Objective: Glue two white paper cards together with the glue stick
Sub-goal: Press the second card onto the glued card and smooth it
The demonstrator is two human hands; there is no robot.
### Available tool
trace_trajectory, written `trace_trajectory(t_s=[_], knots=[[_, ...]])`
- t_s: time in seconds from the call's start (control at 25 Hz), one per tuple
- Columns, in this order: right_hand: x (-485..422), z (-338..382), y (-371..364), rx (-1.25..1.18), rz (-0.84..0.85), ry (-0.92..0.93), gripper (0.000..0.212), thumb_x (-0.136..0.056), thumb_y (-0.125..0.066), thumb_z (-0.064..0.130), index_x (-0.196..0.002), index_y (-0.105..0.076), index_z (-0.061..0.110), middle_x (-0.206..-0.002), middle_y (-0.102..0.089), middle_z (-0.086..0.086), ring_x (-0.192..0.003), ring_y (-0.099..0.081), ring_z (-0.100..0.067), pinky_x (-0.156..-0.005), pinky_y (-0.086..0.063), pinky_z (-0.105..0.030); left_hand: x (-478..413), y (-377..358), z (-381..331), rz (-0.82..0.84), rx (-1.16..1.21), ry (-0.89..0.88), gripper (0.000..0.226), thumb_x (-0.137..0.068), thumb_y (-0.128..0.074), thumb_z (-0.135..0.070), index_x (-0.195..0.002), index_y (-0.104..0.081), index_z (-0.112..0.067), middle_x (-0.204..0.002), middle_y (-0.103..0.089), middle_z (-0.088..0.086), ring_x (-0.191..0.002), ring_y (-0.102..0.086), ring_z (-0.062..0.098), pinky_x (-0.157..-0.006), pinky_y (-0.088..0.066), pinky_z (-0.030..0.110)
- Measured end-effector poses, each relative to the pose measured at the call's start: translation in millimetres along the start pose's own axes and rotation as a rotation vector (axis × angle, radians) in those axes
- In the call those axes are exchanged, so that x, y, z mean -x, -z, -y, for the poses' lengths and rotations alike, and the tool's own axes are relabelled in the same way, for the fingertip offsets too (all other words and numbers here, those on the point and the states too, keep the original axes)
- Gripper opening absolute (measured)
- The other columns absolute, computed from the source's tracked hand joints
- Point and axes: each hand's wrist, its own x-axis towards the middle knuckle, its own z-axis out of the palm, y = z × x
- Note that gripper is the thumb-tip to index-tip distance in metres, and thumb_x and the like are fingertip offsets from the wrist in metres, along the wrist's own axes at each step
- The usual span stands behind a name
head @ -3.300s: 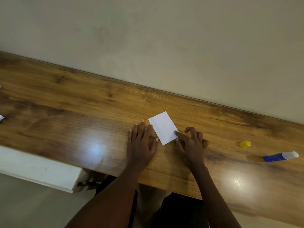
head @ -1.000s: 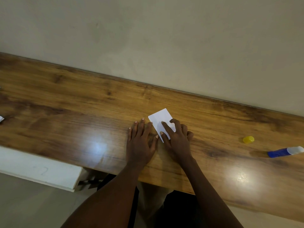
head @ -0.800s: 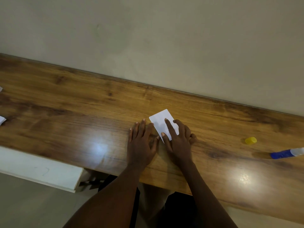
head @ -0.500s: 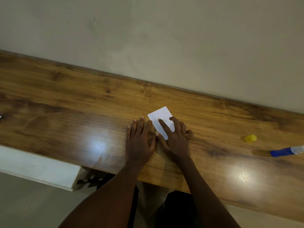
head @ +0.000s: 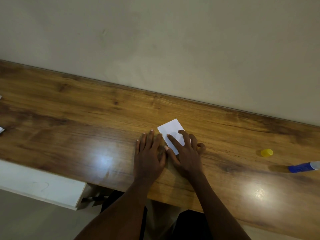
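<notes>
Though flat, card [head: 170,129] under right hand [head: 187,154]

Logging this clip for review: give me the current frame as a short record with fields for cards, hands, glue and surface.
white card: one rectangle visible, flat on the table; a second beneath cannot be told
left hand: flat on the table, beside the white card
right hand: fingers spread, pressing on the white card
glue stick: lying at far right, cap off
yellow cap: apart, left of the glue stick
</notes>
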Motion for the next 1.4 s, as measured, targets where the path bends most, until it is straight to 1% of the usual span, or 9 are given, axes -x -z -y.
trace_trajectory(t_s=[0.2, 0.32, 0.48, 0.6, 0.76, 0.88, 1.0, 1.24, 1.4], knots=[[-0.1, -0.2, 1.3, -0.013, -0.006, 0.007, 0.057, -0.078, -0.025, 0.057, -0.133, -0.027, 0.042, -0.153, -0.014, 0.001, -0.139, -0.003, -0.024, -0.108, 0.001, -0.051, -0.1, -1.3, 0.6, -0.007, 0.001, -0.003, 0.055, -0.090, -0.040, -0.037, -0.141, -0.023, -0.024, -0.154, -0.018, 0.006, -0.143, -0.008, 0.025, -0.112, 0.002, 0.037], [-0.5, -0.6, -0.3, 0.019, 0.004, -0.018, 0.060, -0.077, -0.024, 0.059, -0.134, -0.022, 0.041, -0.154, -0.012, 0.004, -0.140, 0.005, -0.027, -0.107, 0.007, -0.052, 0.3, -1.4, -0.3, -0.010, -0.001, -0.008, 0.055, -0.090, -0.039, -0.037, -0.141, -0.023, -0.024, -0.155, -0.018, 0.006, -0.143, -0.008, 0.025, -0.113, 0.002, 0.037], [-2.1, -0.2, -1.0, 0.038, -0.006, -0.109, 0.070, -0.073, -0.022, 0.063, -0.137, -0.017, 0.035, -0.155, -0.008, 0.004, -0.138, 0.012, -0.036, -0.108, 0.001, -0.061, 0.6, -1.1, -0.6, -0.017, 0.019, -0.003, 0.054, -0.090, -0.038, -0.038, -0.140, -0.024, -0.025, -0.155, -0.018, 0.006, -0.143, -0.009, 0.025, -0.113, 0.000, 0.037], [-3.4, -0.5, -0.8, 0.014, -0.011, -0.095, 0.067, -0.073, -0.026, 0.063, -0.135, -0.023, 0.037, -0.154, -0.011, -0.001, -0.138, 0.005, -0.037, -0.108, -0.003, -0.062, 0.3, -1.7, -0.5, -0.013, 0.025, -0.004, 0.054, -0.090, -0.038, -0.038, -0.141, -0.023, -0.025, -0.155, -0.017, 0.006, -0.143, -0.008, 0.025, -0.114, 0.001, 0.037], [-1.9, -0.6, -2.1, 0.012, -0.029, -0.038, 0.058, -0.078, -0.026, 0.057, -0.133, -0.026, 0.039, -0.151, -0.019, -0.001, -0.138, -0.007, -0.029, -0.107, -0.004, -0.057, 0.4, -3.8, 1.5, -0.004, 0.003, -0.011, 0.056, -0.090, -0.037, -0.040, -0.142, -0.021, -0.024, -0.155, -0.015, 0.006, -0.144, -0.006, 0.025, -0.114, 0.001, 0.037], [-0.8, -0.3, -2.0, -0.016, -0.118, -0.087, 0.053, -0.084, -0.026, 0.049, -0.134, -0.027, 0.031, -0.147, -0.028, -0.002, -0.134, -0.019, -0.025, -0.105, -0.013, -0.051, 0.8, -4.1, 1.4, -0.017, 0.018, -0.008, 0.056, -0.090, -0.038, -0.043, -0.141, -0.024, -0.025, -0.155, -0.017, 0.006, -0.143, -0.009, 0.025, -0.115, -0.002, 0.038], [0.7, -2.9, -4.4, -0.022, -0.159, -0.148, 0.052, -0.089, -0.037, 0.038, -0.137, -0.025, 0.021, -0.145, -0.030, -0.007, -0.129, -0.026, -0.026, -0.103, -0.021, -0.048, 1.1, -4.1, 0.7, -0.022, 0.030, -0.011, 0.056, -0.089, -0.040, -0.043, -0.140, -0.025, -0.026, -0.154, -0.019, 0.005, -0.143, -0.010, 0.025, -0.115, -0.003, 0.038], [0.7, -5.4, -2.4, -0.094, -0.247, -0.186, 0.042, -0.086, -0.047, 0.039, -0.121, -0.045, 0.015, -0.129, -0.047, -0.010, -0.116, -0.039, -0.027, -0.097, -0.028, -0.041, 0.2, -3.2, 1.7, -0.016, 0.030, -0.018, 0.056, -0.090, -0.042, -0.041, -0.141, -0.024, -0.025, -0.154, -0.019, 0.006, -0.143, -0.010, 0.026, -0.114, -0.002, 0.038], [3.0, -4.1, -0.6, -0.103, -0.294, -0.184, 0.035, -0.088, -0.044, 0.036, -0.116, -0.053, 0.016, -0.125, -0.054, -0.008, -0.115, -0.043, -0.028, -0.095, -0.031, -0.042, -0.1, -1.9, 1.3, -0.007, 0.053, -0.014, 0.057, -0.090, -0.041, -0.043, -0.141, -0.023, -0.026, -0.155, -0.015, 0.004, -0.144, -0.008, 0.024, -0.115, -0.001, 0.037]])
